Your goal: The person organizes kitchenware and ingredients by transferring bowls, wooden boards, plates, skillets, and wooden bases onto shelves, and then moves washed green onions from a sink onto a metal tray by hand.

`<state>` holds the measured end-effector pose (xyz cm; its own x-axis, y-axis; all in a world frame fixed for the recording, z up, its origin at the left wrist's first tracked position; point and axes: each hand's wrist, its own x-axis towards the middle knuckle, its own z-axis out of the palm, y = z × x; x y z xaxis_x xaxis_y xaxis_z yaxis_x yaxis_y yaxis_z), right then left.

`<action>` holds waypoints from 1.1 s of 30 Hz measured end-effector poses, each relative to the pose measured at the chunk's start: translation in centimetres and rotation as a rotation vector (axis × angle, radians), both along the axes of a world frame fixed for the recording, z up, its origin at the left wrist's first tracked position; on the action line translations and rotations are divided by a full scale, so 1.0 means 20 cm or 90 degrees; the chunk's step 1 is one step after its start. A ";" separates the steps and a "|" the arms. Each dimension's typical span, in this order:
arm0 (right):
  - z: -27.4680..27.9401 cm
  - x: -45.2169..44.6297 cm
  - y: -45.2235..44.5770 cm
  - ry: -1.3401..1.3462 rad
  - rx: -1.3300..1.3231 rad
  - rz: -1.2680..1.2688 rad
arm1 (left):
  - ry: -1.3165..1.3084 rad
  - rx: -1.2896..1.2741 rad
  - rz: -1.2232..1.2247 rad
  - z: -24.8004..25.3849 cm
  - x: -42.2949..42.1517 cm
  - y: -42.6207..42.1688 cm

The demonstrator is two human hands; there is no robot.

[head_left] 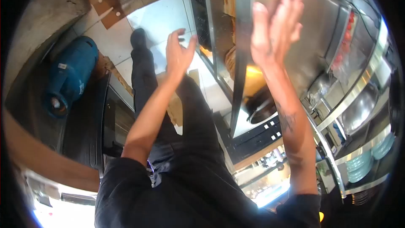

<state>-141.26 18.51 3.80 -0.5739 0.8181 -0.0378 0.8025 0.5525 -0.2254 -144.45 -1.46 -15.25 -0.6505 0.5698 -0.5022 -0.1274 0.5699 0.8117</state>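
Here, steel surface [315,44] behind right hand [276,29]: fingers extended, thumb apart, nothing held; contact unclear. Left hand [180,55] above floor tiles [164,14], fingers loosely curled, wide of thumb, empty. Farther left, blue gas cylinder [74,76]. Risk: left knuckles striking surface's edge [243,38], caused by careless rightward swing.

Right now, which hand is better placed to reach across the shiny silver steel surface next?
Probably the right hand: it is open, appearing over the steel surface; contact is unclear. The left hand is farther away, seen against white floor tiles.
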 end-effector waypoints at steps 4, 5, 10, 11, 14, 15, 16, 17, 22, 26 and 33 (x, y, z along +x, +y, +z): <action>0.28 0.18 0.16 0.184 -0.242 -0.043 | -0.054 0.188 -0.030 0.86 0.10 -0.01; 0.43 0.28 0.18 0.317 -0.330 -0.090 | -0.111 0.168 -0.069 1.05 0.14 0.00; 0.50 1.34 -0.05 -0.022 -0.018 -0.370 | -0.114 0.186 -0.197 1.24 0.60 -0.05; 0.39 1.62 -0.09 -0.051 -0.191 -0.429 | -0.083 0.178 -0.148 1.23 0.64 -0.05; 0.41 1.61 -0.38 0.156 -0.499 -0.667 | -0.112 0.168 -0.112 1.18 0.60 -0.11; 0.34 1.61 -0.45 0.305 -0.420 -0.660 | -0.161 0.154 -0.108 1.18 0.58 -0.15; 0.37 1.55 -0.48 0.260 -0.410 -0.648 | -0.217 0.140 -0.106 1.19 0.57 -0.19; 0.39 1.49 -0.49 0.220 -0.397 -0.636 | -0.215 0.134 -0.094 1.18 0.53 -0.24; 0.48 0.75 -0.50 0.111 -0.348 -0.285 | -0.400 0.098 -0.142 1.01 -0.06 -0.60; 0.50 0.03 -0.44 0.059 -0.340 -0.009 | -0.507 0.109 0.124 0.81 -0.48 -0.83; 0.08 -0.45 0.15 -0.014 0.063 0.018 | -0.104 -0.064 0.202 0.06 -0.98 -0.38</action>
